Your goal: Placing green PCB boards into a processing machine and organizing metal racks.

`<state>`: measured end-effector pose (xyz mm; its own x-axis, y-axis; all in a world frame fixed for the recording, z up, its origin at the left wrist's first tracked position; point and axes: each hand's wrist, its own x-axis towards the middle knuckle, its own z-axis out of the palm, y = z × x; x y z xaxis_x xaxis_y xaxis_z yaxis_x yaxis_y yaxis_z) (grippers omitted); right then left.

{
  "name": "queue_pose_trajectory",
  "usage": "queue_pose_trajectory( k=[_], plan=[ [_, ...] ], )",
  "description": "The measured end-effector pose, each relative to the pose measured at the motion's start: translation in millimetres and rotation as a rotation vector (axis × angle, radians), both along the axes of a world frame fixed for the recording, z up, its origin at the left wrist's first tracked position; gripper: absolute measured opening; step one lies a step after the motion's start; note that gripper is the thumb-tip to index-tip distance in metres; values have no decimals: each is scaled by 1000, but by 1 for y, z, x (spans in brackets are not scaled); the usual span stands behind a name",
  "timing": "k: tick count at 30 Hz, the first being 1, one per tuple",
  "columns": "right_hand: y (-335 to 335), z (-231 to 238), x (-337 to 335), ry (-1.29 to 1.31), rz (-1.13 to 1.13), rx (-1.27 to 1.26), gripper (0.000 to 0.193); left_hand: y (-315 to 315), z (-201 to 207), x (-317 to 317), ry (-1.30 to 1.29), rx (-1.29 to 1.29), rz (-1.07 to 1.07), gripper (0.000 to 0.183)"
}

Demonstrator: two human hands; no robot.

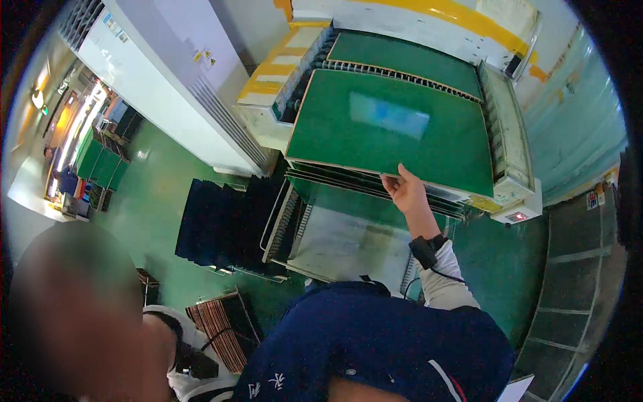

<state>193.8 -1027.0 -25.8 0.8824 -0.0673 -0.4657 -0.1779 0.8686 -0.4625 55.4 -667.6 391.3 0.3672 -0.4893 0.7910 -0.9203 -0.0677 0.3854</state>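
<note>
A large green rectangular board (395, 134) lies over the roller conveyor in front of me, with a light reflection on its surface. My right hand (408, 191) grips its near edge, thumb on top and fingers at the underside. Beyond it, a second green board (408, 60) lies farther in on the rollers. Several board edges show just below the gripped board, above a slotted rack (355, 244). At the lower left, near the camera, is my left hand (157, 352); a blurred patch covers most of it, and its fingers cannot be made out.
A dark stack of panels (228, 221) stands left of the rack. Copper-edged panels (224, 325) sit at the lower left. A tall white cabinet (181, 80) rises on the left. Right of the conveyor are a small control box (519, 213) and a grey partition (576, 281).
</note>
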Motion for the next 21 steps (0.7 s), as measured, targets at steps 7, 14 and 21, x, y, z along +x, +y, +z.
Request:
queue_pose_trajectory(
  k=[7, 14, 21],
  plan=[
    [0, -2, 13, 10, -113, 39, 24, -4, -137, 54, 538, -300, 494, 18],
    [13, -3, 23, -4, -74, 27, 32, 78, -327, 41, 1180, 114, 733, 18],
    [7, 0, 31, 25, 112, -98, 47, 190, -537, -53, 1775, -19, 817, 25]
  ],
)
